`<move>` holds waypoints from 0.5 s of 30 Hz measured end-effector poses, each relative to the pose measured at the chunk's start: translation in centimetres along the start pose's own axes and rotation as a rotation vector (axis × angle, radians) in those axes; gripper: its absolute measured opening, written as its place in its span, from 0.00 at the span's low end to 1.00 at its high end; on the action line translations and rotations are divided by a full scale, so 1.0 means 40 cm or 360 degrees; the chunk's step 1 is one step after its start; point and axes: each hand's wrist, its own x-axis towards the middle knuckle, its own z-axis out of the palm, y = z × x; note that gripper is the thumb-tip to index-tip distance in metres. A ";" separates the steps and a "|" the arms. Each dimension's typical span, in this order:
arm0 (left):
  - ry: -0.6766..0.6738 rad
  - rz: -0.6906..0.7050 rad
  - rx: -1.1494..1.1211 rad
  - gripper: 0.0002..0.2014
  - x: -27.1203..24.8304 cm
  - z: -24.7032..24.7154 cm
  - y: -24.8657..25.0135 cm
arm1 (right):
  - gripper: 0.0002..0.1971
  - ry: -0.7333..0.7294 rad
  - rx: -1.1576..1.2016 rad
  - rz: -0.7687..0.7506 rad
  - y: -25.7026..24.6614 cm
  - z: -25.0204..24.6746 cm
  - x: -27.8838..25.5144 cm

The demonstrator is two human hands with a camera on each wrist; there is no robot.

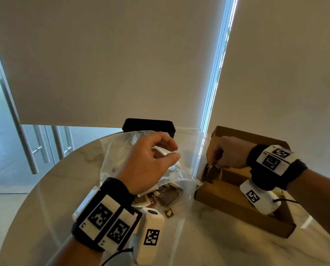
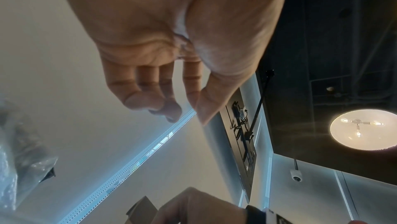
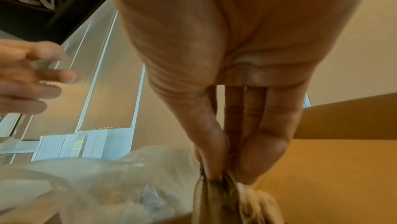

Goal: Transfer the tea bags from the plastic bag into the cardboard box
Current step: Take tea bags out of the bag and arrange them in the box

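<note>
A clear plastic bag (image 1: 125, 150) lies crumpled on the round table, with several tea bags (image 1: 166, 194) showing through its near end. My left hand (image 1: 174, 151) hovers over the bag, fingers loosely curled and holding nothing, as the left wrist view confirms (image 2: 187, 115). To the right stands an open cardboard box (image 1: 227, 200). My right hand (image 1: 215, 164) pinches a small bunch of tea bags (image 1: 211, 172) over the box's left end. In the right wrist view the thumb and fingers (image 3: 217, 175) squeeze the top of the brown tea bags (image 3: 214, 198) above the box floor (image 3: 333, 168).
A small dark tea tag (image 1: 169, 213) lies on the marble table (image 1: 198, 237) near the bag. A black object (image 1: 148, 124) stands behind the bag at the table's far edge. Window blinds hang just beyond the table.
</note>
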 end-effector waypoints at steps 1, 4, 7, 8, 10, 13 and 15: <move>0.0000 -0.0001 -0.0001 0.05 0.001 -0.001 -0.002 | 0.09 -0.0022 -0.0035 0.0004 0.004 0.007 0.007; -0.0008 -0.0003 0.0011 0.04 0.003 0.000 -0.003 | 0.08 -0.0059 -0.0084 0.0010 0.011 0.022 0.020; -0.0016 -0.0007 0.0001 0.04 0.004 0.002 -0.002 | 0.07 -0.0062 -0.0090 0.0010 0.012 0.033 0.030; -0.0019 -0.0012 0.0000 0.04 0.004 0.002 -0.002 | 0.06 -0.0074 -0.0087 0.0014 0.012 0.036 0.033; -0.0031 -0.0017 0.0008 0.03 0.004 0.002 -0.003 | 0.05 -0.0102 -0.0092 0.0020 0.011 0.044 0.040; -0.0041 -0.0017 0.0026 0.03 0.003 0.004 -0.003 | 0.05 -0.0104 -0.0094 0.0024 0.011 0.048 0.049; -0.0042 -0.0020 0.0030 0.03 0.004 0.006 -0.003 | 0.05 -0.0085 -0.0076 0.0027 0.012 0.048 0.053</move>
